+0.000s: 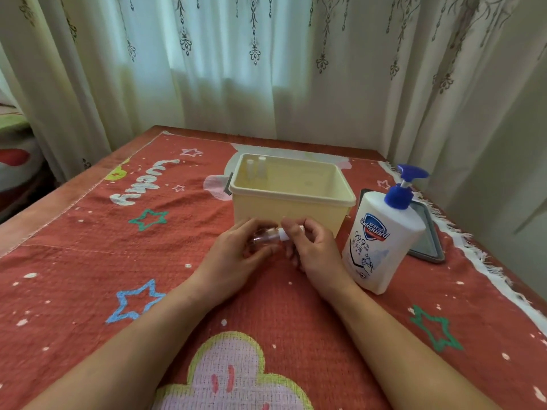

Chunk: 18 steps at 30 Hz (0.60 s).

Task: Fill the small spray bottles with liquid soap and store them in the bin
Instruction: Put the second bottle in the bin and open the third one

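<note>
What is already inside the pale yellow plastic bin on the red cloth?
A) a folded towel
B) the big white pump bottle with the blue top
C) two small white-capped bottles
C: two small white-capped bottles stand in the far left corner of the pale yellow plastic bin.

Both forearms reach forward; the left hand (pixel 236 253) and right hand (pixel 310 247) meet, fingers (pixel 291 229) curled, gripping.

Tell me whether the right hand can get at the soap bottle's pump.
Probably yes: the soap bottle stands beside the right hand with nothing between. But that hand pinches the cap of the small spray bottle, so it must let go first.
</note>
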Motion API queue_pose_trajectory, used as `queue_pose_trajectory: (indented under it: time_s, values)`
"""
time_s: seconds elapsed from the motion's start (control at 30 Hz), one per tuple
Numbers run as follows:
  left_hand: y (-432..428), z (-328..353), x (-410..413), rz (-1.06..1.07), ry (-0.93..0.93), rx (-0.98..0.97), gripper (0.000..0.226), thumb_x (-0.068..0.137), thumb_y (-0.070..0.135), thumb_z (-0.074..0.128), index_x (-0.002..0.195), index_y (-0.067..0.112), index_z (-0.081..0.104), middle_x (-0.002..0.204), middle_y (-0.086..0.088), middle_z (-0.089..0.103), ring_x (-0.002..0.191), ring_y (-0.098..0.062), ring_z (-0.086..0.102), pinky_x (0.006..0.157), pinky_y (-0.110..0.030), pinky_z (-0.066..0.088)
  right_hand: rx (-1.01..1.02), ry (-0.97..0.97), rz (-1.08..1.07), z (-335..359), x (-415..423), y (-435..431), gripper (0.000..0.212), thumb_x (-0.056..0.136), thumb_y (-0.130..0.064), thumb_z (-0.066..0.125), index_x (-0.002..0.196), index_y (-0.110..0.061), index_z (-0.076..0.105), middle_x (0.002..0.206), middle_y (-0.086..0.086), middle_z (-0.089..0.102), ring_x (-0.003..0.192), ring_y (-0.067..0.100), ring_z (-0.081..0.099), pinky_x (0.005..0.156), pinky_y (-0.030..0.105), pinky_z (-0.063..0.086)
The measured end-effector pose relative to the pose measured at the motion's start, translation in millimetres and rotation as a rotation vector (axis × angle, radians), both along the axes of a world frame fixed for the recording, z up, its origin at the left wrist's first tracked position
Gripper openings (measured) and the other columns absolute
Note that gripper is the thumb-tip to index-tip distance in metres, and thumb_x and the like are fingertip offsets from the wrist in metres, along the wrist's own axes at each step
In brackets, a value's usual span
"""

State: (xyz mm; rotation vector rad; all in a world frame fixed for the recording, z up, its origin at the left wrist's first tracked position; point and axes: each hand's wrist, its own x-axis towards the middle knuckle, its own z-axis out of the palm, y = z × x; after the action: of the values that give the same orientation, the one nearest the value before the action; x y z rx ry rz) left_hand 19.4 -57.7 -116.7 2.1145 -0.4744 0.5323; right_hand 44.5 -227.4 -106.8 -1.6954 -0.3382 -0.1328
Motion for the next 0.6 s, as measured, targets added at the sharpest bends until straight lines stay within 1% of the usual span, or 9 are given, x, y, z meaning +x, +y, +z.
queue_pose_trajectory:
  time_s: [0.1,0.17,0.23,0.3,0.4,0.47,0.53,0.6]
  values:
    - [-1.4,-0.7,-1.0,-0.01,0.017,0.025,0.034,0.087,0.021,0.076,0.119,0.021,0.062,0.108,0.007,0.068,0.099,-0.002,0.064,0.083,-0.011,0.046,-0.161,0.03,-0.019,1.5,0.4,-3.5,0.043,0.091,-0.051,0.064,0.074,-0.011,0.066,0.054,0.002,0.062,0.043,0.006,0.049,0.053,0.026,0.038]
    - [-1.2,-1.5,-0.9,-0.003,0.026,0.053,0.029,0.087,0.022,0.076,0.113,0.02,0.063,0.104,0.007,0.068,0.094,-0.004,0.063,0.079,-0.009,0.044,-0.21,0.048,-0.013,2.8,1.0,-6.3,0.043,0.091,-0.05,0.065,0.073,-0.01,0.065,0.053,0.003,0.062,0.041,0.007,0.047,0.051,0.025,0.037]
    - [-1.7,-1.9,-1.4,-0.015,0.036,0.072,0.024,0.088,0.024,0.075,0.109,0.02,0.063,0.102,0.007,0.067,0.092,-0.004,0.063,0.077,-0.01,0.043,-0.145,0.08,0.049,2.6,1.1,-9.3,0.041,0.093,-0.041,0.065,0.078,-0.003,0.063,0.053,0.003,0.059,0.04,0.009,0.044,0.045,0.024,0.035]
    - [-1.6,-2.0,-2.0,-0.033,0.042,0.082,0.022,0.089,0.025,0.074,0.107,0.02,0.062,0.101,0.007,0.066,0.092,-0.005,0.063,0.078,-0.014,0.045,-0.059,0.113,0.113,0.7,1.1,-10.3,0.032,0.094,-0.033,0.066,0.081,-0.004,0.061,0.053,0.003,0.057,0.04,0.009,0.042,0.042,0.02,0.034]
    - [-0.8,-1.7,-2.0,-0.052,0.092,0.048,0.014,0.091,0.026,0.071,0.102,0.021,0.063,0.095,0.007,0.068,0.087,-0.007,0.063,0.077,-0.018,0.047,0.023,0.123,0.155,-1.8,1.6,-8.3,0.02,0.094,-0.023,0.066,0.083,-0.009,0.058,0.055,0.001,0.057,0.044,0.009,0.045,0.044,0.018,0.036]
    - [0.2,-0.7,-2.1,-0.064,0.123,0.01,0.009,0.092,0.027,0.069,0.099,0.023,0.065,0.09,0.006,0.069,0.083,-0.008,0.063,0.074,-0.017,0.045,0.058,0.104,0.168,-3.0,2.7,-7.1,0.014,0.093,-0.016,0.067,0.084,-0.01,0.058,0.059,0.002,0.057,0.049,0.009,0.047,0.047,0.019,0.038]
    - [0.3,0.2,-2.6,-0.067,0.124,-0.005,0.01,0.092,0.027,0.07,0.099,0.022,0.066,0.089,0.007,0.07,0.083,-0.008,0.064,0.073,-0.015,0.045,0.085,0.101,0.184,-4.3,3.5,-7.2,0.013,0.093,-0.014,0.068,0.083,-0.013,0.058,0.063,0.009,0.057,0.052,0.013,0.048,0.049,0.022,0.039]
    - [0.2,1.0,-3.3,-0.073,0.125,-0.025,0.012,0.09,0.026,0.071,0.1,0.021,0.066,0.091,0.006,0.071,0.084,-0.009,0.064,0.074,-0.018,0.047,0.106,0.115,0.201,-5.0,4.7,-7.0,0.011,0.093,-0.017,0.067,0.085,-0.014,0.06,0.068,0.015,0.057,0.054,0.016,0.049,0.049,0.026,0.039]
